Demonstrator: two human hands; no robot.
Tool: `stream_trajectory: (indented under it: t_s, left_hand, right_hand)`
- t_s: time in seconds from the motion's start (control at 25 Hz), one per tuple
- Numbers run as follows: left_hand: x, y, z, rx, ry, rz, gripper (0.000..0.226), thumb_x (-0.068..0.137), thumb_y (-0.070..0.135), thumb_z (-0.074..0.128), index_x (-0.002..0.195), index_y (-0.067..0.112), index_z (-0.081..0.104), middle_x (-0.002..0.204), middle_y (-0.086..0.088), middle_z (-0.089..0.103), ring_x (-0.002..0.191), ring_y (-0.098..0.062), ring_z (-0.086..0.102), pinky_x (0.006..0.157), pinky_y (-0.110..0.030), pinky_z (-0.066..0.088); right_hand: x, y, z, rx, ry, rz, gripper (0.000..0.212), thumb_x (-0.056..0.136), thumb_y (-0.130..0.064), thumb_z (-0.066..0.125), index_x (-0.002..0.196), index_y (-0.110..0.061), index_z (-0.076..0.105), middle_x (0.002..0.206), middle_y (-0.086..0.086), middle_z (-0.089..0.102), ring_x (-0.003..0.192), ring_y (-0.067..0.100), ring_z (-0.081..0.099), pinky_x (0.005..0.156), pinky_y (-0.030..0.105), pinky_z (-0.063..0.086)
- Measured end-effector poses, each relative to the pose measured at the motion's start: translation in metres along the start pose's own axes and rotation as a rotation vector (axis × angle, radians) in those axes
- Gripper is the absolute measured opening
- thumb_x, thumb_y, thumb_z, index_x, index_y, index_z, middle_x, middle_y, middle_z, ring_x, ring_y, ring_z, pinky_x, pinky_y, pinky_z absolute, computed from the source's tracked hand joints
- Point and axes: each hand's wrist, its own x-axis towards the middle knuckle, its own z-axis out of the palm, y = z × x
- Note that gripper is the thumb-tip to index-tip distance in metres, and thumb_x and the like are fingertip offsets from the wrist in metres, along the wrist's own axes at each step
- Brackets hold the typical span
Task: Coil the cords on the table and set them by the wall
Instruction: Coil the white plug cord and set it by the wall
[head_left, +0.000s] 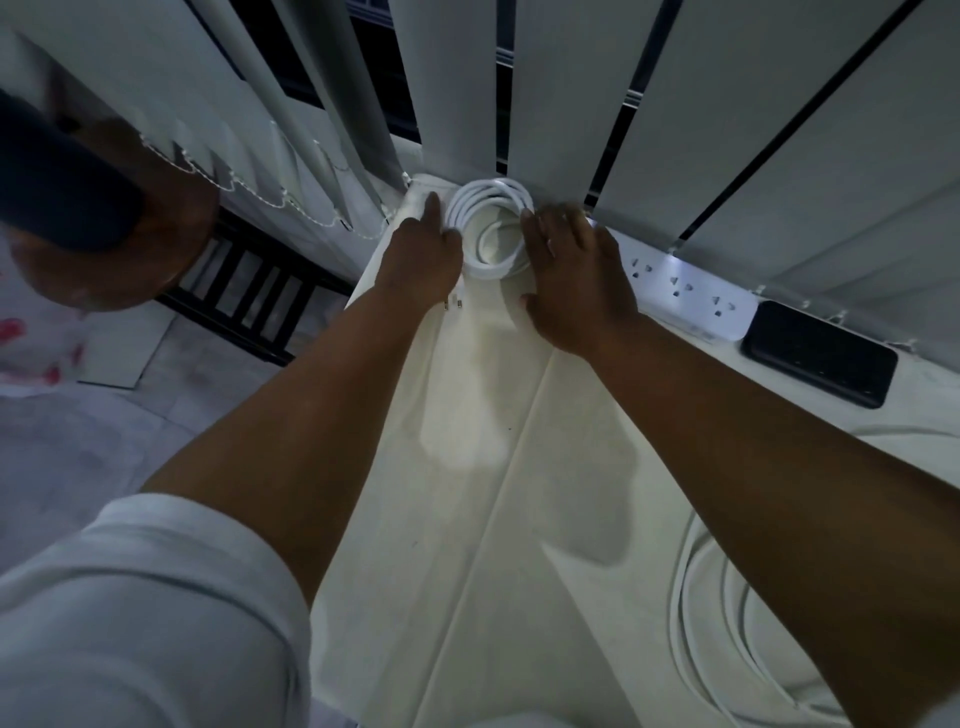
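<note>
A dim room is being viewed from above, with a table draped in a creased cream cloth (467, 519) running away toward pale vertical window blinds (571, 104) that stand where the wall is.

Nearest, at the lower right, a loose, flat white cord (701, 613) is lying in wide, sprawling loops on the cloth, not yet gathered; it is judged to be the next one to coil.

Farther along the right edge, a black rectangular device (821, 353) and a white multi-socket power strip (685, 288) are lying end to end under the blinds.

At the far end, a neatly coiled round white cord (491, 228) is being set down against the foot of the blinds. It is being steadied from both sides: the left hand (421, 260) is laid against its left rim with fingers straight and pointing forward, and the right hand (576, 270) is resting on its right rim with fingers relaxed and slightly spread. Neither hand is seen to be curled round the cord.

For a clean finish, the loops should be pressed flat and stacked evenly before release. The small metal-tipped plug ends (454, 302) lying just under the left wrist should be tucked inward, since a springy coil is likely to unwind if let go abruptly.
</note>
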Motion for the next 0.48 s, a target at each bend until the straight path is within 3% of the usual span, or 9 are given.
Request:
stream_trajectory:
  t_s: [0.08, 0.16, 0.28, 0.4, 0.48]
  left_hand:
    - [-0.004, -0.007, -0.003, -0.127, 0.03, -0.102, 0.057, 0.09, 0.024, 0.045, 0.145, 0.014, 0.035, 0.138, -0.016, 0.053, 0.119, -0.029, 0.055, 0.099, -0.027, 0.044]
    - [-0.01, -0.017, -0.002, -0.206, 0.094, -0.158, 0.048, 0.086, 0.025, 0.053, 0.132, 0.015, 0.053, 0.129, -0.01, 0.062, 0.11, -0.022, 0.06, 0.09, -0.009, 0.042]
    - [-0.023, -0.026, 0.002, -0.279, 0.13, -0.157, 0.044, 0.082, 0.03, 0.061, 0.123, 0.014, 0.06, 0.11, -0.006, 0.071, 0.105, -0.02, 0.064, 0.098, -0.026, 0.045]
    - [-0.03, -0.029, 0.004, -0.099, 0.172, -0.012, 0.043, 0.079, 0.027, 0.068, 0.118, 0.01, 0.062, 0.111, -0.009, 0.07, 0.107, -0.024, 0.062, 0.09, -0.022, 0.039]
    - [-0.028, -0.024, 0.001, -0.175, 0.117, -0.065, 0.048, 0.076, 0.025, 0.072, 0.12, 0.01, 0.061, 0.108, -0.007, 0.069, 0.099, -0.021, 0.064, 0.09, -0.026, 0.044]
  right_hand:
    - [-0.001, -0.001, -0.003, -0.001, 0.004, -0.029, 0.078, 0.09, -0.036, 0.055, 0.155, -0.015, 0.018, 0.159, 0.019, 0.022, 0.143, 0.041, 0.027, 0.114, 0.053, 0.026]
    - [-0.005, -0.003, -0.006, -0.011, 0.025, -0.031, 0.073, 0.089, -0.032, 0.055, 0.153, -0.016, 0.023, 0.158, 0.019, 0.024, 0.142, 0.039, 0.028, 0.113, 0.054, 0.026]
    - [-0.012, -0.008, -0.006, 0.01, 0.052, -0.003, 0.069, 0.088, -0.027, 0.055, 0.151, -0.012, 0.028, 0.157, 0.02, 0.027, 0.142, 0.038, 0.029, 0.115, 0.056, 0.022]
    - [-0.012, -0.01, -0.003, 0.007, 0.041, 0.001, 0.067, 0.091, -0.029, 0.052, 0.15, -0.009, 0.029, 0.159, 0.018, 0.025, 0.146, 0.036, 0.024, 0.117, 0.056, 0.017]
    - [-0.01, -0.008, -0.002, 0.006, 0.045, 0.006, 0.063, 0.092, -0.028, 0.048, 0.151, -0.01, 0.03, 0.16, 0.015, 0.025, 0.147, 0.035, 0.022, 0.118, 0.056, 0.015]
